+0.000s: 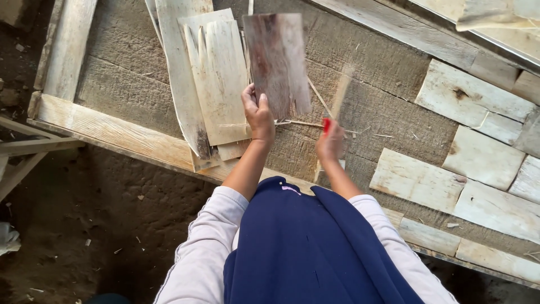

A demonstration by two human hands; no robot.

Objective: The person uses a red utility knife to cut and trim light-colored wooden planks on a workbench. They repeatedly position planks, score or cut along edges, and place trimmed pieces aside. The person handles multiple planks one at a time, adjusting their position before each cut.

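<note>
A rough grey counter [129, 90] slants across the view, its near edge trimmed with a pale wooden batten [107, 132]. Near that edge lies a stack of thin pale veneer sheets [216, 84], one corner overhanging the batten. Toward the right end, short pale veneer pieces [478, 163] lie edge to edge in rows, touching each other. Thin splinters [315, 124] lie scattered on the bare middle. Along the far edge runs a long pale plank [394, 28].

Bare burlap-covered bench [382, 112] lies open between the veneer stack [216, 84] at left and the laid veneer pieces [478, 163] at right; thin splinters [315, 121] cross the gap beside both hands.
</note>
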